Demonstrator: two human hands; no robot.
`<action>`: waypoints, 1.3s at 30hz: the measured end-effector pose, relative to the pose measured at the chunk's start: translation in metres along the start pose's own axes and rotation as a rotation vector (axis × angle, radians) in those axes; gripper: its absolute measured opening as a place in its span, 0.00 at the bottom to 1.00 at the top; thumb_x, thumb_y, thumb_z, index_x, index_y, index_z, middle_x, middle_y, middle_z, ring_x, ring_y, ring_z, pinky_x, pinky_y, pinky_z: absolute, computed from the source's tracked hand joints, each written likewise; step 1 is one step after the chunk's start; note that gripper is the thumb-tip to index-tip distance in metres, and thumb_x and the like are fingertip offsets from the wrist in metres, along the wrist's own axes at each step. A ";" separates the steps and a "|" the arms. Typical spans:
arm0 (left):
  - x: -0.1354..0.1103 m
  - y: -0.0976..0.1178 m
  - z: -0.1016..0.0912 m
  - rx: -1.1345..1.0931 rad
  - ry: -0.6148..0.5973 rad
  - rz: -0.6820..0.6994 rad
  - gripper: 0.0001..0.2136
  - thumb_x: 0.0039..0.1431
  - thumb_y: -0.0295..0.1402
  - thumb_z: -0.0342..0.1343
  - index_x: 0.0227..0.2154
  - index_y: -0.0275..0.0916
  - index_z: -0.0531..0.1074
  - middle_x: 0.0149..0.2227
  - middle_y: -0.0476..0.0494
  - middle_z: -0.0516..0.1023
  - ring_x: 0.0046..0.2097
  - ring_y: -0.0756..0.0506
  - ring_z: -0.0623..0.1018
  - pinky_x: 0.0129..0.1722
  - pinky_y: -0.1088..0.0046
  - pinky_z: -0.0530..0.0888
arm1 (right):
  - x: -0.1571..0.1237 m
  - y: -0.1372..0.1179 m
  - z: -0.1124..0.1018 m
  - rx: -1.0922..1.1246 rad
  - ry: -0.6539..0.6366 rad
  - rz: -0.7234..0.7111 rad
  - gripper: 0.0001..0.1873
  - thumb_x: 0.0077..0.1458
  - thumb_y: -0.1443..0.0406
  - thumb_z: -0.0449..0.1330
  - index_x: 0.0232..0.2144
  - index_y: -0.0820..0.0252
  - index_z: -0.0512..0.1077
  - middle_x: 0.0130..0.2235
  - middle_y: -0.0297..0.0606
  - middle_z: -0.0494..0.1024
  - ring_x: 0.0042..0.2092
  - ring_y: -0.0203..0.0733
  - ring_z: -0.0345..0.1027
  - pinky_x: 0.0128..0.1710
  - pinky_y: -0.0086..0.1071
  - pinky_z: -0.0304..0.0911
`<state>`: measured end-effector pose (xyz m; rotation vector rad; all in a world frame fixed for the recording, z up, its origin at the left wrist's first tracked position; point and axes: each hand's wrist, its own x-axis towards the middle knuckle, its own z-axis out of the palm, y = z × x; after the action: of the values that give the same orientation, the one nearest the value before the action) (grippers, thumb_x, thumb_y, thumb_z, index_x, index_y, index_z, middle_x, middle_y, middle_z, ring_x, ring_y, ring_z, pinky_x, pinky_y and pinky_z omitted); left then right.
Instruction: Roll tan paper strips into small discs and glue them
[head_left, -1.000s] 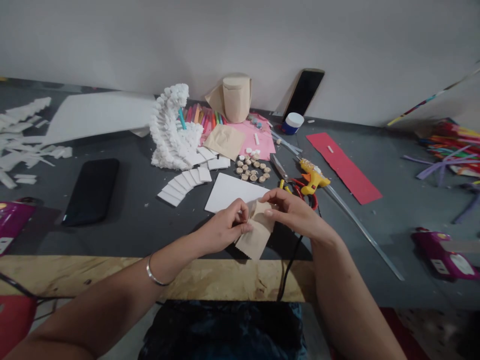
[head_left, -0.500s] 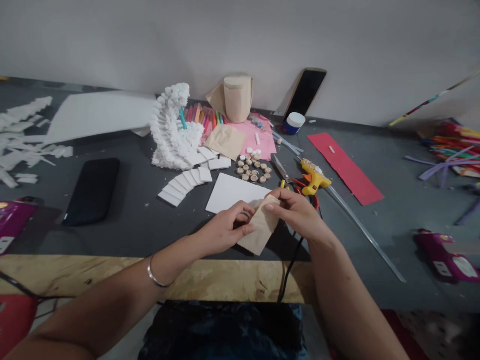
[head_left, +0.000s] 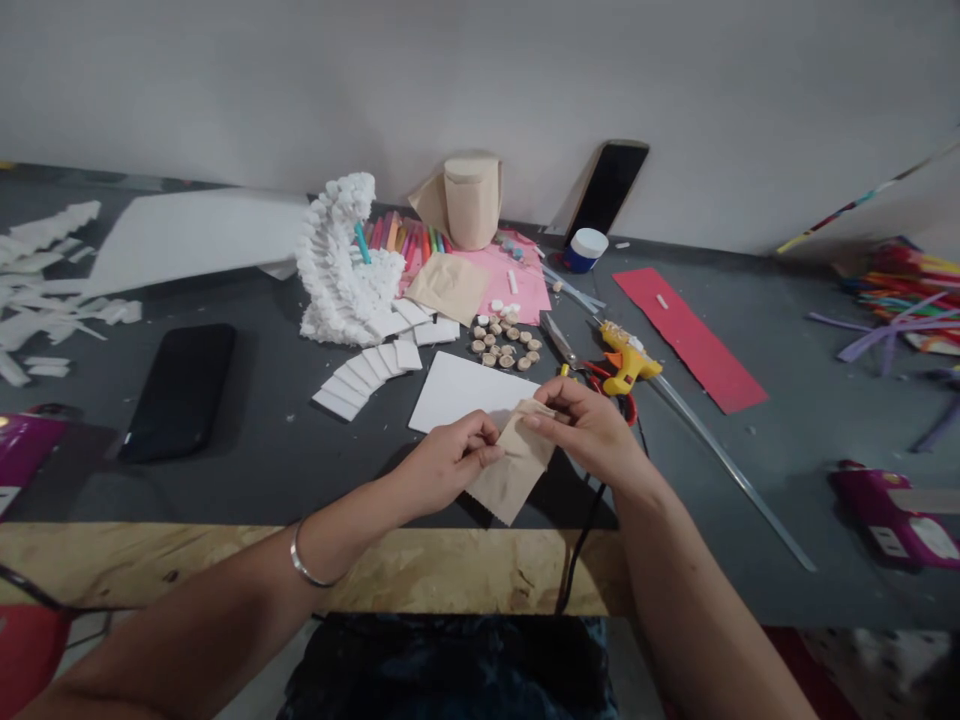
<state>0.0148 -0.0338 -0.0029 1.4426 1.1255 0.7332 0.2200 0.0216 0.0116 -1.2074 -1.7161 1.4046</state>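
Both hands hold a small tan paper piece (head_left: 510, 470) just above the dark table near its front edge. My left hand (head_left: 448, 462) pinches its left edge with thumb and fingers closed. My right hand (head_left: 592, 428) pinches its upper right corner. A white card (head_left: 465, 390) lies flat just behind the hands. Several small round wooden discs (head_left: 506, 342) sit beyond the card. A yellow glue gun (head_left: 626, 358) and red-handled scissors (head_left: 581, 362) lie right of the card, close to my right hand.
A white foam sculpture (head_left: 337, 265) and white squares (head_left: 367, 370) stand left of centre. A black phone (head_left: 178, 390) lies at left, another phone (head_left: 607, 185) leans on the wall. Red paper strip (head_left: 690, 335), tan roll (head_left: 471, 200), glue jar (head_left: 586, 248), coloured sticks (head_left: 900, 295) lie around.
The tan paper piece has been turned and re-gripped between the two hands, which stay in nearly the same place; the view has shifted slightly downward.
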 end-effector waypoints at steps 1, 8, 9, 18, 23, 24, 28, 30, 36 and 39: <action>0.000 0.000 0.000 -0.012 0.003 -0.001 0.06 0.59 0.36 0.52 0.32 0.39 0.63 0.23 0.56 0.62 0.24 0.53 0.60 0.25 0.78 0.57 | 0.000 -0.001 0.001 0.019 0.012 -0.003 0.17 0.48 0.52 0.67 0.31 0.58 0.69 0.32 0.34 0.74 0.31 0.36 0.65 0.30 0.28 0.60; 0.002 0.001 0.000 -0.182 0.020 -0.025 0.11 0.58 0.41 0.54 0.31 0.39 0.62 0.23 0.55 0.64 0.25 0.53 0.64 0.25 0.78 0.59 | -0.002 -0.004 -0.003 0.157 -0.057 -0.049 0.21 0.55 0.51 0.61 0.47 0.54 0.71 0.36 0.37 0.76 0.34 0.38 0.68 0.34 0.31 0.63; 0.002 0.001 0.000 -0.215 0.011 -0.032 0.12 0.57 0.42 0.54 0.31 0.39 0.62 0.23 0.55 0.65 0.25 0.53 0.64 0.25 0.78 0.59 | -0.003 -0.005 -0.004 0.164 -0.102 -0.044 0.23 0.54 0.52 0.62 0.51 0.52 0.70 0.37 0.37 0.76 0.35 0.39 0.69 0.34 0.32 0.63; 0.003 0.009 -0.003 -0.376 -0.046 -0.132 0.19 0.51 0.49 0.60 0.29 0.39 0.61 0.21 0.56 0.66 0.23 0.54 0.64 0.25 0.78 0.59 | -0.004 -0.005 -0.011 0.221 -0.078 -0.007 0.28 0.52 0.51 0.63 0.54 0.50 0.69 0.29 0.33 0.73 0.30 0.39 0.67 0.31 0.31 0.63; 0.004 0.012 -0.003 -0.428 -0.085 -0.163 0.21 0.49 0.50 0.62 0.28 0.38 0.62 0.21 0.55 0.67 0.23 0.54 0.64 0.25 0.79 0.59 | -0.004 -0.005 -0.012 0.216 -0.197 0.012 0.30 0.51 0.50 0.64 0.54 0.52 0.68 0.32 0.35 0.75 0.32 0.39 0.67 0.31 0.31 0.61; 0.004 0.012 -0.003 -0.428 -0.094 -0.172 0.21 0.49 0.50 0.62 0.28 0.38 0.62 0.21 0.55 0.67 0.23 0.54 0.64 0.25 0.79 0.59 | -0.004 -0.005 -0.012 0.199 -0.164 0.003 0.29 0.51 0.50 0.64 0.54 0.52 0.69 0.30 0.34 0.74 0.30 0.38 0.66 0.29 0.31 0.60; 0.004 0.011 -0.003 -0.433 -0.084 -0.194 0.21 0.49 0.49 0.63 0.28 0.37 0.63 0.21 0.56 0.65 0.22 0.55 0.62 0.23 0.79 0.56 | -0.005 -0.007 -0.013 0.201 -0.113 -0.003 0.29 0.50 0.49 0.64 0.52 0.52 0.70 0.28 0.32 0.73 0.29 0.38 0.66 0.29 0.30 0.60; 0.004 0.011 -0.003 -0.460 -0.093 -0.202 0.21 0.48 0.49 0.64 0.28 0.37 0.63 0.21 0.55 0.67 0.23 0.55 0.64 0.24 0.79 0.58 | -0.006 -0.008 -0.013 0.210 -0.175 0.018 0.30 0.49 0.51 0.66 0.53 0.52 0.70 0.32 0.34 0.76 0.31 0.38 0.68 0.31 0.30 0.62; 0.002 0.012 -0.001 -0.479 -0.135 -0.215 0.21 0.48 0.48 0.64 0.28 0.37 0.63 0.22 0.54 0.68 0.24 0.54 0.66 0.25 0.78 0.60 | -0.005 -0.005 -0.012 0.191 -0.163 0.032 0.26 0.51 0.52 0.65 0.51 0.54 0.71 0.26 0.31 0.74 0.27 0.35 0.65 0.27 0.29 0.60; 0.003 0.010 0.000 -0.400 -0.046 -0.177 0.19 0.51 0.48 0.61 0.28 0.38 0.62 0.20 0.56 0.64 0.22 0.54 0.62 0.23 0.78 0.57 | 0.000 -0.002 -0.011 0.187 0.036 -0.051 0.26 0.52 0.51 0.63 0.51 0.52 0.70 0.34 0.35 0.76 0.33 0.38 0.68 0.31 0.30 0.64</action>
<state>0.0180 -0.0304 0.0063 1.0054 0.9894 0.7456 0.2288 0.0259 0.0165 -1.0737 -1.5425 1.4674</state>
